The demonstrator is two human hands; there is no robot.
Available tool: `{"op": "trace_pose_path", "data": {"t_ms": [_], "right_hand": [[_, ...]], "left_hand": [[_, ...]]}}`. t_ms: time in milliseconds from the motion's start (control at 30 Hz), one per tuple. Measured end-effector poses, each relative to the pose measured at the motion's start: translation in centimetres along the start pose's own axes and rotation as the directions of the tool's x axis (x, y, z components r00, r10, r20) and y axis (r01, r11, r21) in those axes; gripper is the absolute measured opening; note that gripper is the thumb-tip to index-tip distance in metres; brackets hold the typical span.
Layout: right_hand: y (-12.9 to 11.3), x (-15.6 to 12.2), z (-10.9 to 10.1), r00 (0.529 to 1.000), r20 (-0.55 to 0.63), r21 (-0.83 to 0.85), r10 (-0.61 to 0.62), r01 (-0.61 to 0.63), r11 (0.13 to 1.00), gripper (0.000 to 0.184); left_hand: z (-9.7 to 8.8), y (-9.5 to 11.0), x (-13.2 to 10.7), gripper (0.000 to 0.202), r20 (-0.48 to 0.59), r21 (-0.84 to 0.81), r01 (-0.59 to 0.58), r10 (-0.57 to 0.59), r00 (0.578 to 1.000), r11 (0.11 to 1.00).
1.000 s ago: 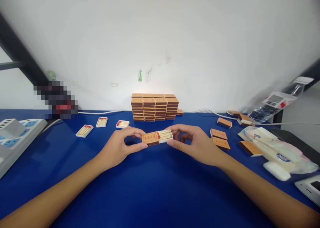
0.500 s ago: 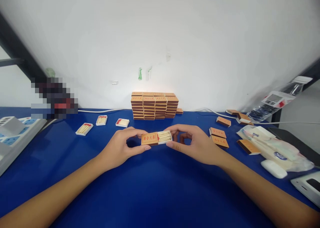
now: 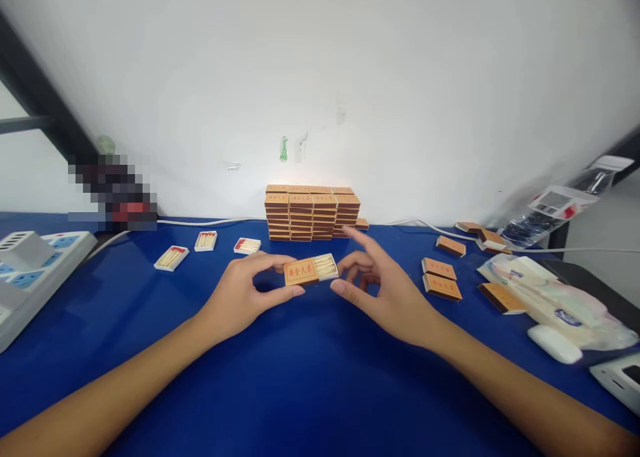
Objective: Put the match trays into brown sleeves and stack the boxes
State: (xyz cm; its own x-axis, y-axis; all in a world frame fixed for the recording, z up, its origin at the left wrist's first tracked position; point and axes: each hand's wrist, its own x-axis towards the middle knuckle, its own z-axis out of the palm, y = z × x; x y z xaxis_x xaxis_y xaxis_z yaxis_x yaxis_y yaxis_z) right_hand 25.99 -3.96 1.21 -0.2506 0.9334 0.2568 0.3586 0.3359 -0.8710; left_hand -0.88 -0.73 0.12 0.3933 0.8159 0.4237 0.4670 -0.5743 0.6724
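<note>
My left hand pinches the orange sleeve of a matchbox between thumb and fingers, above the blue table. Out of the sleeve's right end sticks a white inner tray filled with matches, roughly half out. My right hand is at that tray end, its index finger lifted away and its thumb tip close to the tray's lower corner. Fingers and thumb of this hand are apart. Behind the hands, a stack of matchboxes stands against the wall.
At left lie three open trays of matches, one of them a tray nearest the power strip. To the right are several loose matchboxes, a tissue pack, a white rounded case and a plastic bottle.
The tray has slid a little further into the sleeve. My right hand has let go of it, raising the index finger. My left hand keeps its hold on the matchbox.
</note>
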Motion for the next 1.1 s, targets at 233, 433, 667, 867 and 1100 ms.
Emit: {"op": "trace_pose_path", "data": {"t_ms": [233, 433, 667, 867, 1100], "right_hand": [[-1.0, -2.1, 3.6, 0.978, 0.102, 0.443, 0.183, -0.209, 0.872, 0.086], [-1.4, -2.6, 4.1, 0.969, -0.036, 0.521, 0.244, -0.19, 0.832, 0.088], [-1.2, -2.1, 4.0, 0.966, 0.151, 0.505, 0.21, -0.258, 0.823, 0.073], [-1.2, -2.1, 3.6, 0.961, 0.218, 0.492, 0.169, -0.258, 0.832, 0.064], [0.1, -1.0, 2.7, 0.994, 0.052, 0.243, 0.101, -0.111, 0.964, 0.063]], "left_hand": [[0.3, 0.3, 0.2, 0.04, -0.156, -0.013, 0.069, -0.07, 0.985, 0.998], [0.7, 0.6, -0.2, 0.041, -0.202, 0.005, 0.072, -0.069, 0.977, 0.997], [0.8, 0.9, -0.4, 0.041, -0.222, 0.0, 0.081, -0.079, 0.972, 0.997], [0.7, 0.7, -0.2, 0.041, -0.206, -0.011, 0.075, -0.076, 0.976, 0.997], [0.6, 0.6, -0.5, 0.043, -0.131, 0.053, -0.017, 0.024, 0.991, 0.998]]}}
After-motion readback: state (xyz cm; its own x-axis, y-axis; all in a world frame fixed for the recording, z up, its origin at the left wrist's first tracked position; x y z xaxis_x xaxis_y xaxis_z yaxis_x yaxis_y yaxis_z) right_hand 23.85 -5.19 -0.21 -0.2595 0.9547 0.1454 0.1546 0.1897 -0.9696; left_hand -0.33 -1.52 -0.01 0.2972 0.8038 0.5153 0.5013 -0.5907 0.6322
